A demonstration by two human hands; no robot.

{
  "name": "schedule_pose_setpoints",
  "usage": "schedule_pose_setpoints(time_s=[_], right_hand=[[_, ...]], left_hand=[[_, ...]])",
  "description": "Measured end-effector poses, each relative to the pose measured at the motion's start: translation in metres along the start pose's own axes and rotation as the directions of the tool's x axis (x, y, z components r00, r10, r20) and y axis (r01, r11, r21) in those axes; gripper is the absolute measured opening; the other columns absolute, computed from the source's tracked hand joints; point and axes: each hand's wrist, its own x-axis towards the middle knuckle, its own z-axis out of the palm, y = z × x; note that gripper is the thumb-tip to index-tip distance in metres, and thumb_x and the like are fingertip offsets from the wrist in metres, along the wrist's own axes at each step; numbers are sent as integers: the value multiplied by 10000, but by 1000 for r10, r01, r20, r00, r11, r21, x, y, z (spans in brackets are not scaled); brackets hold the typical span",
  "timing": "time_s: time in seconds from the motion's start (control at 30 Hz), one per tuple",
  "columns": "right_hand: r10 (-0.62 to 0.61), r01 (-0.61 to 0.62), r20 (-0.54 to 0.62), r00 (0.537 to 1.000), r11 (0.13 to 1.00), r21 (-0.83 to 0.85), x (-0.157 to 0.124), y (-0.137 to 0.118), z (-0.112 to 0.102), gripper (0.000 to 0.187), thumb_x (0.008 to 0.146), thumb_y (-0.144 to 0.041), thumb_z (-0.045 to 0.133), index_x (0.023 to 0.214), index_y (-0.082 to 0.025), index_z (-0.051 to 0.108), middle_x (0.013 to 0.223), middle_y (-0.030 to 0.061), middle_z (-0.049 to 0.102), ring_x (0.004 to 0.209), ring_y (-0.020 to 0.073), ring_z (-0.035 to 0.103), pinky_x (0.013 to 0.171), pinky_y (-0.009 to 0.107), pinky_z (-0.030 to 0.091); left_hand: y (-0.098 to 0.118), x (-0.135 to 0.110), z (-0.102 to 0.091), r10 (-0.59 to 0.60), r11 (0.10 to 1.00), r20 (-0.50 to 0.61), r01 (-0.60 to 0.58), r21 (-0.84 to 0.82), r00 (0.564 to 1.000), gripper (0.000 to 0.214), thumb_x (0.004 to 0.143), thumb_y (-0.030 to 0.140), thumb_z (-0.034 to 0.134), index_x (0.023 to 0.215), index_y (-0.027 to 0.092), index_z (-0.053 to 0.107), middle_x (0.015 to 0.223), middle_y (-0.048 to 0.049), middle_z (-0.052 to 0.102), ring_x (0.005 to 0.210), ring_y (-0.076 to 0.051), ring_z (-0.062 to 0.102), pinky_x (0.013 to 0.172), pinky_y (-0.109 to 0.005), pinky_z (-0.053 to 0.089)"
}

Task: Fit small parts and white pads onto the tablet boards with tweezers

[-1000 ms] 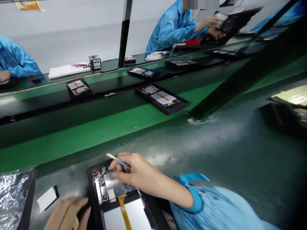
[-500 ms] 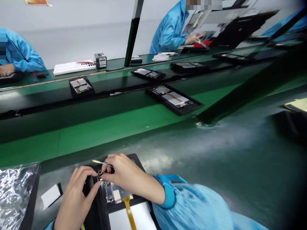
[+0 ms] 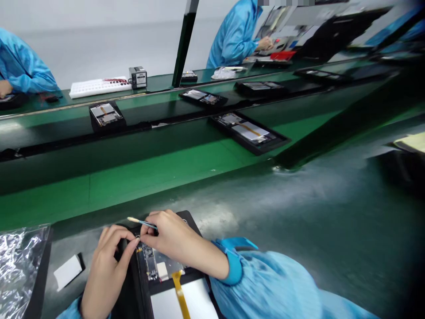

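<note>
An opened tablet (image 3: 169, 259) lies in a black tray in front of me, showing its circuit board, a white battery (image 3: 195, 299) and an orange flex cable (image 3: 179, 288). My left hand (image 3: 108, 261) pinches at the tablet's upper left corner, thumb and forefinger together on a small camera module (image 3: 137, 237) that the fingertips mostly hide. Right beside it, the fingertips of my right hand (image 3: 168, 230) meet the same spot. That hand also grips a cotton swab (image 3: 142, 221), its pale tip pointing left.
On the left lie a clear plastic bag (image 3: 20, 266) and a white block (image 3: 68, 271). Beyond the green ledge, another opened tablet (image 3: 250, 132) lies near a slanted dark post (image 3: 332, 119). Several more sit on the belt behind. Two co-workers in blue work across the line.
The camera module, plainly visible between my hands before, is now mostly covered by my fingertips. My left thumb has closed up to the forefinger. The swab stays in my right hand.
</note>
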Motion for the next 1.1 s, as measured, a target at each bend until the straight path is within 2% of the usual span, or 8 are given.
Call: schedule_pose_setpoints(time_s=[0.1, 0.2, 0.27, 0.37, 0.47, 0.7, 0.87, 1.1], right_hand=[[2, -2, -1, 1000, 1000, -3, 0, 0, 0, 140, 712, -99, 592, 655, -176, 694, 660, 6, 649, 617, 127, 572, 558, 222, 320], [1, -1, 0, 1000, 1000, -6, 0, 2, 0, 143, 712, -98, 586, 661, -177, 694, 666, 7, 658, 621, 132, 583, 555, 224, 322], [-5, 5, -5, 1000, 1000, -2, 0, 3, 0, 148, 713, -99, 582, 662, -181, 694, 670, 6, 663, 621, 134, 587, 556, 226, 325], [-6, 6, -8, 1000, 1000, 15, 0, 3, 0, 156, 721, -103, 576, 666, -185, 696, 667, 4, 667, 625, 136, 595, 567, 228, 333], [-4, 4, 4, 1000, 1000, 19, 0, 1, -1, 159, 725, -100, 576, 673, -184, 700, 664, 5, 674, 636, 140, 603, 578, 231, 341], [2, -2, 4, 1000, 1000, 18, 1, 3, 1, 149, 728, -116, 592, 670, -196, 705, 662, -2, 679, 630, 136, 600, 556, 227, 331], [3, -4, 18, 1000, 999, 35, 3, 6, 0, 106, 755, -180, 634, 694, -204, 718, 664, -6, 674, 641, 135, 597, 542, 225, 322], [-34, 32, 28, 999, 997, 67, 4, 9, -1, 77, 757, -245, 694, 731, -193, 744, 674, 7, 689, 659, 147, 615, 545, 229, 335]], left_hand=[[2, 0, 1, 107, 991, -35, -104, 81, 994, 92, 909, 272, 499, 823, 246, 515, 845, 24, 567, 809, -145, 486, 692, -247, 385], [8, -1, 3, 266, 938, -74, -240, 249, 961, 86, 913, 191, 478, 831, 203, 500, 824, -7, 561, 819, -154, 486, 724, -262, 373], [13, -2, 4, 375, 856, -92, -307, 417, 922, 92, 907, 152, 472, 825, 172, 510, 800, -31, 572, 781, -177, 478, 685, -297, 350], [19, -2, 5, 519, 680, -79, -356, 641, 851, 94, 885, 108, 481, 821, 128, 547, 774, -69, 607, 734, -210, 474, 629, -334, 309], [22, -3, 5, 581, 584, -57, -367, 724, 812, 99, 870, 85, 492, 825, 107, 578, 776, -90, 639, 741, -230, 495, 647, -356, 317], [24, -1, 2, 567, 664, -126, -361, 655, 814, 131, 883, 107, 498, 786, 134, 582, 724, -54, 649, 709, -203, 517, 657, -352, 314], [17, -3, -2, 626, 630, -77, -445, 637, 776, 174, 901, 110, 467, 812, 117, 617, 782, -72, 692, 782, -214, 559, 701, -364, 331], [11, -4, -2, 616, 666, -102, -447, 597, 781, 171, 901, 125, 474, 836, 126, 633, 802, -51, 702, 793, -211, 576, 683, -361, 315]])
